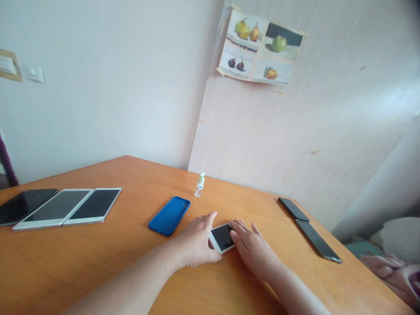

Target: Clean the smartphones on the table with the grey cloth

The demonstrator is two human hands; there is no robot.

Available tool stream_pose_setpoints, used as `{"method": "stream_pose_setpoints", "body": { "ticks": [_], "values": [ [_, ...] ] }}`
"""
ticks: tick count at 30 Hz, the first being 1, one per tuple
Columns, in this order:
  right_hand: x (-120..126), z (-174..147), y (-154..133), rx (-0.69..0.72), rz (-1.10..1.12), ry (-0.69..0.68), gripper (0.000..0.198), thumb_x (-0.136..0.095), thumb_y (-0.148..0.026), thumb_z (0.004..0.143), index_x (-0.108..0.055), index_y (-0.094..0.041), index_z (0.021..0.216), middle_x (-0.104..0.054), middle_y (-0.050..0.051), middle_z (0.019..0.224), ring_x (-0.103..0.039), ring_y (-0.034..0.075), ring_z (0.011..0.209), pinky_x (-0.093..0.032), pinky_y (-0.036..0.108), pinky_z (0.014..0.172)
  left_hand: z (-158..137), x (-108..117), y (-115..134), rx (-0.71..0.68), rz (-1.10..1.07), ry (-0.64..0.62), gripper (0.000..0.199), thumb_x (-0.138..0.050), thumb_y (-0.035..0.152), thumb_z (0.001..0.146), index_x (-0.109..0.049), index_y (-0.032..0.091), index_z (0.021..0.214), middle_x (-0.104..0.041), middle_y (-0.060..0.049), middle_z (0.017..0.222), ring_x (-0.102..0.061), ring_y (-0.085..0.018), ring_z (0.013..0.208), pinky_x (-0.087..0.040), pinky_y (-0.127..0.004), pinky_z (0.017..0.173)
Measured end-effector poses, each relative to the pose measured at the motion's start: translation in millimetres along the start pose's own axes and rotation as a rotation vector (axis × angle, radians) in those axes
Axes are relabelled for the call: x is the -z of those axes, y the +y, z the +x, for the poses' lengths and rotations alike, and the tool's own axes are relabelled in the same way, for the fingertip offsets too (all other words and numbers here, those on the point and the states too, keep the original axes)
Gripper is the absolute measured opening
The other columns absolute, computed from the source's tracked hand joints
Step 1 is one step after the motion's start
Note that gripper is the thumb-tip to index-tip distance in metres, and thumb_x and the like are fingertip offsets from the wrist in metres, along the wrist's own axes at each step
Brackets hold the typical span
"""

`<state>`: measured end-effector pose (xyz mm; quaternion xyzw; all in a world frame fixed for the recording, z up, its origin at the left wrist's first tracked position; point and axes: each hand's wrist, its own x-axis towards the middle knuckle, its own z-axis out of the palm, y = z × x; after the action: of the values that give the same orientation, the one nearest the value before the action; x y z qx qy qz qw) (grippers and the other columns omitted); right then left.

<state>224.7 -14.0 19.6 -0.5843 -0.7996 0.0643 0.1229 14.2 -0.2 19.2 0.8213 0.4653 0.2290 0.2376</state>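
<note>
A small white phone point(222, 237) is lying screen up on the table point(131, 175), in the near part of the scene, just right of the middle. Its screen is showing dark, with a white border framing it. Its length is running from left to right, angling slightly towards the far side. Its right end is lying partly hidden from view.

Bare hands point(198, 242), bare L forearm point(141, 275), bare R forearm point(295, 286), both tapering twd wrists point(177, 253)
</note>
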Motion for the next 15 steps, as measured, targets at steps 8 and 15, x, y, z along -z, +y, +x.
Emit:
{"method": "stream_pose_setpoints", "body": {
  "ticks": [8,15],
  "values": [
    [3.5,-5.0,-35.1,0.239,0.146,-0.146,0.051,-0.021,-0.051,0.102,-0.036,-0.036,0.148,-0.034,0.0,0.155,-0.02,0.027,0.146,-0.005,0.063,0.115,4.0,-8.2,-9.6,-0.042,-0.069,0.07,0.11,-0.07,0.035,0.062,-0.013,0.01,0.152,-0.048,-0.02,0.141,-0.047,-0.033,0.129,-0.039,-0.04,0.105],
    [-9.1,11.2,18.9,-0.179,-0.085,-0.003,0.055,-0.022,-0.047,0.102,-0.042,-0.019,0.145,-0.041,0.01,0.151,-0.028,0.031,0.143,-0.01,0.068,0.112,3.0,-4.9,-6.2,0.038,-0.061,0.032,0.118,-0.075,0.036,0.057,-0.012,0.012,0.154,-0.052,-0.019,0.136,-0.048,-0.032,0.128,-0.04,-0.038,0.104]
  ]
}}
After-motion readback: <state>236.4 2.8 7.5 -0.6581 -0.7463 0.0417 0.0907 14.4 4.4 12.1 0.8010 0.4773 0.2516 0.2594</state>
